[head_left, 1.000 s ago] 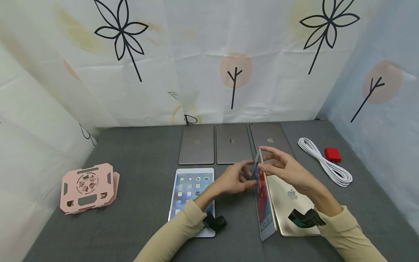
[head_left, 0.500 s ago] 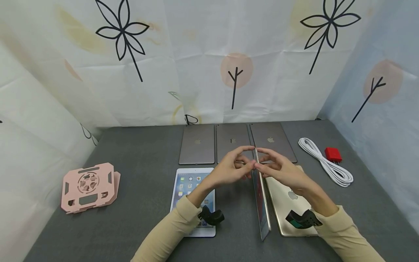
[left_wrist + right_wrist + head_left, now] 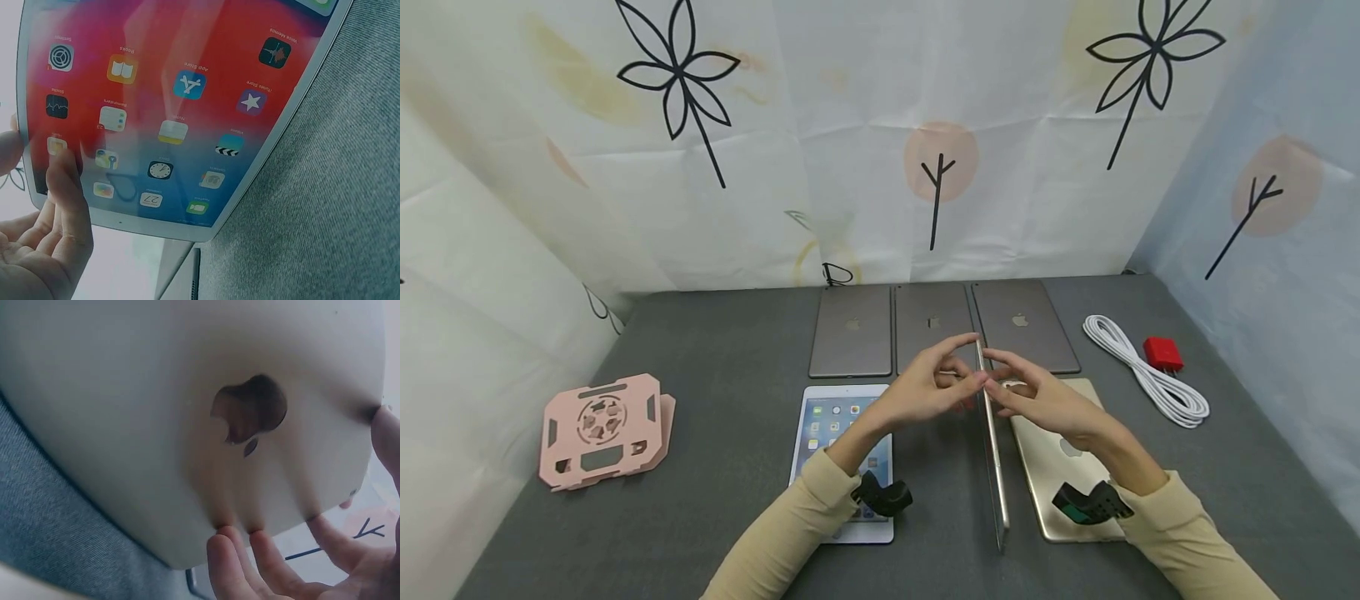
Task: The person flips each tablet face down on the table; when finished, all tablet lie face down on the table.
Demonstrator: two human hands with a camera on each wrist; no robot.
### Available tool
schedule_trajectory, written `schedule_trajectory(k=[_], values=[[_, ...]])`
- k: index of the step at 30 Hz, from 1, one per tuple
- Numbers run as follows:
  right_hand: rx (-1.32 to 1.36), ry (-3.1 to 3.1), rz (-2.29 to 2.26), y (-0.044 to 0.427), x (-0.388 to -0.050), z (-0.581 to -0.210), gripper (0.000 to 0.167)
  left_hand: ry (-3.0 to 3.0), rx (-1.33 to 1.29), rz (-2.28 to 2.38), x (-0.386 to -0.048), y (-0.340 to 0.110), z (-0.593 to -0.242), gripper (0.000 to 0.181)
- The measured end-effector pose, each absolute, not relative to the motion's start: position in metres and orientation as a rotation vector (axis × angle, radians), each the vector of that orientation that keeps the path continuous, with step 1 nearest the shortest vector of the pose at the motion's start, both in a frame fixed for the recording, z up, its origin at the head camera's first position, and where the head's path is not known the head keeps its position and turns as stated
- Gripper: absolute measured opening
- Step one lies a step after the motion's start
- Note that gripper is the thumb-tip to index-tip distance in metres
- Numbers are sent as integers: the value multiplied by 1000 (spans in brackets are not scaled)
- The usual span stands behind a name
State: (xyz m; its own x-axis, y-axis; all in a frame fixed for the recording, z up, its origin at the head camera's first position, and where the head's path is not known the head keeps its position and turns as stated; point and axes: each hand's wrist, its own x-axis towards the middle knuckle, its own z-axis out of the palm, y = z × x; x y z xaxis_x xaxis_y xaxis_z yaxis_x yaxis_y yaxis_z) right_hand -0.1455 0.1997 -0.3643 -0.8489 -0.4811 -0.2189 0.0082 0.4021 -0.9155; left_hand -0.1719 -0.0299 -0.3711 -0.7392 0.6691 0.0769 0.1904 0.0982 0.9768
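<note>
A tablet (image 3: 992, 450) stands on edge, nearly edge-on in the head view. Its lit screen (image 3: 181, 125) with app icons fills much of the left wrist view; its pale back (image 3: 137, 437) with an apple logo faces the right wrist camera. My left hand (image 3: 925, 385) grips the far end from the screen side, a finger overlapping the glass. My right hand (image 3: 1048, 408) holds the same end from the back, fingertips against the back and thumb at the edge. A gold tablet (image 3: 1045, 467) lies face down beside it; a white tablet (image 3: 827, 442) lies screen up under my left forearm.
Three grey tablets (image 3: 852, 333) lie face down in a row at the back. A coiled white cable (image 3: 1150, 375) and a red charger plug (image 3: 1163, 354) sit at the right. A pink folded stand (image 3: 602, 429) lies at the left. Fabric walls surround the table.
The held tablet has turned from showing its screen to nearly edge-on and shifted slightly left. My left hand has moved up to its far end; my right hand's hold has shifted along the edge.
</note>
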Motion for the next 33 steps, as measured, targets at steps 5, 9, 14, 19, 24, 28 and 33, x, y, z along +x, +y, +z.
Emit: schedule_trajectory(k=[5,9,14,19,24,28,33], values=[[-420,2176,-1397,202,-149,-373,76,1974,813,1676,-171,-34,-371,64],[-396,2141,-1345,203,-150,-379,80,1977,791,1654,-172,-38,-370,64],[-425,2147,-1295,203,-151,-383,79,1988,774,1613,-177,-47,-368,62],[-454,2191,-1245,202,-153,-387,82,2000,773,1563,-182,-59,-366,63],[-473,2224,-1239,200,-152,-390,84,2014,748,1528,-184,-67,-363,64],[-478,2228,-1257,199,-152,-392,84,2023,700,1518,-185,-71,-361,64],[-480,2236,-1252,197,-152,-393,85,1999,652,1538,-185,-76,-358,66]])
